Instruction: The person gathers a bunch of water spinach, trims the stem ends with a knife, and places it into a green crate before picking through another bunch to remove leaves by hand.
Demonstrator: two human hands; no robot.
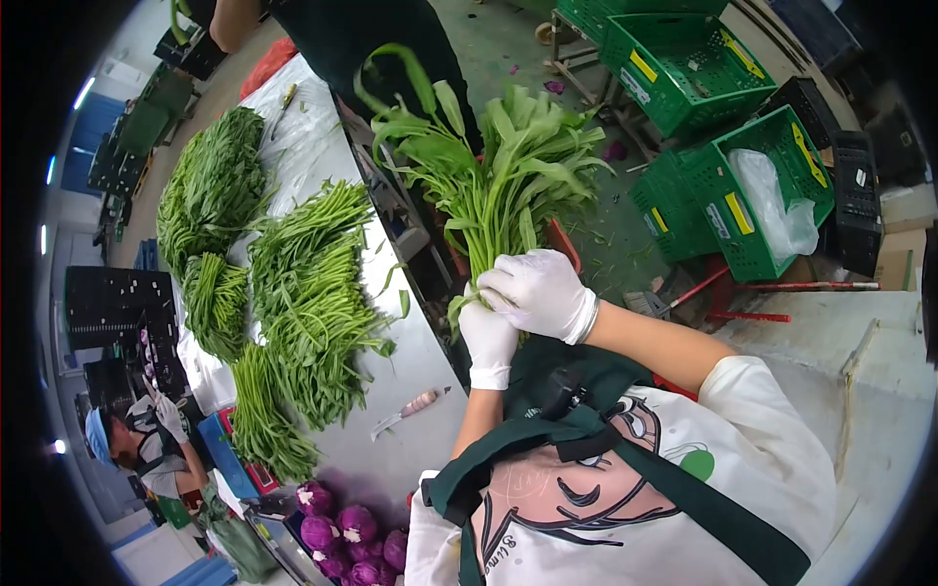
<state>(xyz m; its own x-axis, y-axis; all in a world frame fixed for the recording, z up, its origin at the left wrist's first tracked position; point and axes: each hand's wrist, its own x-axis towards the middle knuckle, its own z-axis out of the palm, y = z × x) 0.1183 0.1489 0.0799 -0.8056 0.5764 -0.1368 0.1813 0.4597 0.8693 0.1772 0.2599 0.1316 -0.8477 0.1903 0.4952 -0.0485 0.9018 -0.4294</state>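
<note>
A bunch of water spinach [503, 190] stands upright in front of me, its long leaves spreading at the top. My left hand [489, 337], in a white glove, is closed round the lower stems. White-gloved too, my right hand [542, 293] presses its closed fingers on the stems just above; its fingertips are partly hidden. To the left, bundles of water spinach [313, 303] lie in rows on the metal table [415, 352]. Near the table's edge rests a knife [410, 412] with a wrapped handle.
Purple cabbages [357, 523] are piled at the near table end. Darker leafy greens [210, 186] and another slim tool [283, 109] lie farther off. Green crates [777, 195] stand at right, one holding clear plastic. A person [366, 39] stands opposite; another person [161, 439] is at far left.
</note>
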